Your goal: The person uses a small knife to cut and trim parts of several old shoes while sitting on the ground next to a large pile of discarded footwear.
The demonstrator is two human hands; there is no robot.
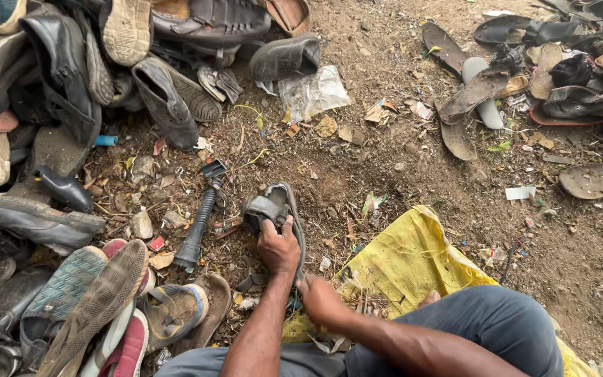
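My left hand [278, 246] grips a worn grey sandal [271, 207] by its strap and sole edge, holding it on edge over the dirt ground. Close behind the sandal's heel end, my right hand [319, 299] is closed; whether it holds anything I cannot tell. A black tool with a ribbed handle [199, 225] lies on the ground just left of the sandal. My knees in dark grey trousers [486, 322] fill the bottom of the view.
A heap of old shoes and sandals [71, 105] covers the left side and top left. More soles and slippers [560, 77] lie at the top right. A yellow sack [406, 258] is spread under my right knee. Litter and a clear plastic bag [313, 92] dot the dirt.
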